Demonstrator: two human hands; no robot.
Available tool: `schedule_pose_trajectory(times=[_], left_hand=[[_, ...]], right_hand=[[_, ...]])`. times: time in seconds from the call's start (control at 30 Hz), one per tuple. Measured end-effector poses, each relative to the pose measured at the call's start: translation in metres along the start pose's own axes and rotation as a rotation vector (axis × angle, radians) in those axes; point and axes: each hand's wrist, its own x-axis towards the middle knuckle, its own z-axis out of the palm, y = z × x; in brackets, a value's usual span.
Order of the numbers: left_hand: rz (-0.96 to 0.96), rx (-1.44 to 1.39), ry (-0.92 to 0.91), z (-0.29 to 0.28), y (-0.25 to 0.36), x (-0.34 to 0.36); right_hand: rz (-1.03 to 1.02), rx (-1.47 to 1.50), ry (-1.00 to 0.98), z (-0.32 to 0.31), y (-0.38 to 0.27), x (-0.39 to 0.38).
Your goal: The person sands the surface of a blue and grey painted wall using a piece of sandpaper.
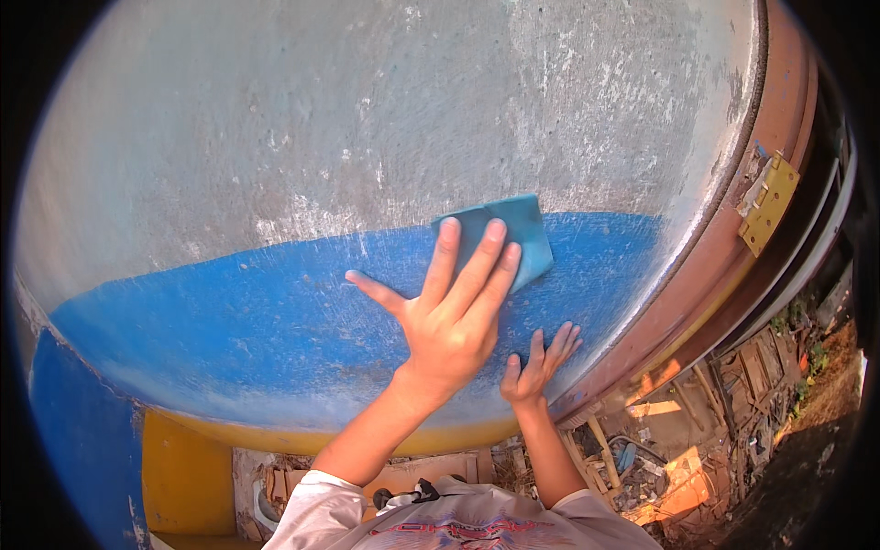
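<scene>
A painted wall fills most of the view, weathered grey above and blue below, with white scuffs near the line between the colours. Flat against it at that line lies a folded teal sheet of sandpaper. My left hand holds the sheet to the wall under three outstretched fingers, its little finger spread to the left and its thumb hidden. Lower and to the right, my right hand rests open on the blue paint, fingers spread and holding nothing.
A reddish-brown frame with a yellow metal hinge borders the wall on the right. Below lies ground strewn with wood scraps and debris. At lower left are a blue panel and a yellow block.
</scene>
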Motion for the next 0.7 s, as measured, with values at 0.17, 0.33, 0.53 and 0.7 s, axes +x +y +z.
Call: schedule_pose_trajectory(times=[0.17, 0.33, 0.53, 0.7], left_hand=[[0.083, 0.025, -0.302, 0.026, 0.004, -0.149], [-0.010, 0.014, -0.146, 0.020, 0.005, -0.070], [0.175, -0.054, -0.132, 0.050, 0.050, -0.055], [0.008, -0.040, -0.126, 0.049, 0.046, -0.086]], right_hand=[[-0.007, -0.019, -0.036, 0.001, -0.002, -0.017], [0.000, -0.105, -0.114, 0.005, 0.014, -0.079], [0.138, -0.113, -0.170, -0.005, 0.021, -0.091], [0.191, -0.020, -0.008, 0.000, -0.002, -0.075]])
